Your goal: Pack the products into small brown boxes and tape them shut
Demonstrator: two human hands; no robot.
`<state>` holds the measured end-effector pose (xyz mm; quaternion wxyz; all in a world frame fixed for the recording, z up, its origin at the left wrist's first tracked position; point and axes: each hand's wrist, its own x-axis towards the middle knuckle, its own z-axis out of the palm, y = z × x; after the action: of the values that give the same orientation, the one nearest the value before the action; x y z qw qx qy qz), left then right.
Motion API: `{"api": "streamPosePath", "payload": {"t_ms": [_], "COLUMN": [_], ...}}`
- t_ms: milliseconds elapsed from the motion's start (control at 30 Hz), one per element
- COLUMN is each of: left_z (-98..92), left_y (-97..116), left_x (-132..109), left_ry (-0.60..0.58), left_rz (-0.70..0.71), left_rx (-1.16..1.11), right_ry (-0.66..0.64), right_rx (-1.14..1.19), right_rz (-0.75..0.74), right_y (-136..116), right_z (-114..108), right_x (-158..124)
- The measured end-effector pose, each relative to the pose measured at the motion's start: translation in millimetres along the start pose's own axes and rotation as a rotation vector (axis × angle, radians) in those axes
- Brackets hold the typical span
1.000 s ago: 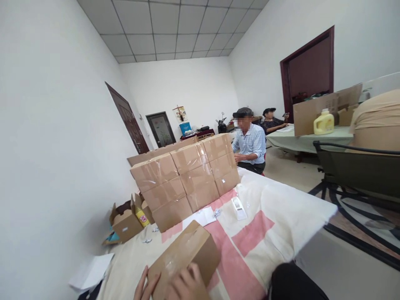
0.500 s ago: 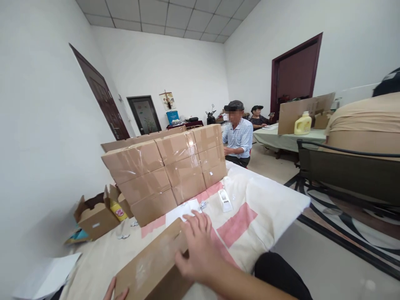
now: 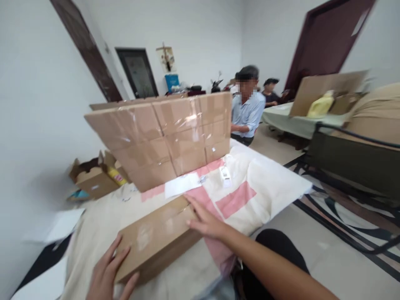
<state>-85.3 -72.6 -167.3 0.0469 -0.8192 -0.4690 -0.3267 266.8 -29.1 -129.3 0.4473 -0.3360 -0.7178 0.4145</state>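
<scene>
A long, closed cardboard box (image 3: 159, 233) lies on the cloth-covered table in front of me, with shiny tape patches on its top. My left hand (image 3: 108, 266) grips its near left end, fingers on the top edge and thumb lower on the front side. Around the right end is my right hand (image 3: 204, 216), its fingers along the far edge and its thumb on the top. Beyond the box are a white paper sheet (image 3: 181, 185) and a small white tape dispenser (image 3: 224, 176).
A taped wall of stacked cardboard boxes (image 3: 162, 137) stands at the table's back. An open carton (image 3: 96, 181) is at the left. A person in a light blue shirt (image 3: 251, 110) sits behind the table. A dark green chair (image 3: 353, 162) stands to the right.
My view has tipped downward, so the box and table show more fully. More of my left hand is visible at the box's left end. My right hand's fingers lie flatter on the right end.
</scene>
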Motion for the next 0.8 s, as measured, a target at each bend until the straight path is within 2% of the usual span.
{"api": "streamPosePath", "payload": {"t_ms": [67,167,267,400,533,633,800], "left_z": [-11.9,-15.4,-12.6,-11.9,-19.3,-27.2,-34.3], "left_y": [25,49,59,58,47,35,17], "left_x": [8,15,9,4,11,15,20], "left_ry": [-0.005,-0.058,-0.099,-0.154,-0.313,-0.377,-0.490], "left_rz": [-0.098,-0.269,-0.478,-0.702,-0.700,-0.662,-0.692], "left_rx": [-0.092,-0.183,-0.297,-0.536,-0.480,-0.416,-0.448], "right_ry": [-0.050,-0.080,-0.032,0.032,0.050,0.076,0.106], "right_rx": [-0.106,-0.212,-0.252,-0.275,-0.381,-0.412,-0.385], "right_rz": [-0.031,-0.031,-0.039,-0.054,-0.154,-0.219,-0.167], "right_y": [2,16,30,43,48,49,51], "right_z": [-6,-7,-1,4,2,1,4], "right_x": [-2,-1,-3,-3,5,11,9]}}
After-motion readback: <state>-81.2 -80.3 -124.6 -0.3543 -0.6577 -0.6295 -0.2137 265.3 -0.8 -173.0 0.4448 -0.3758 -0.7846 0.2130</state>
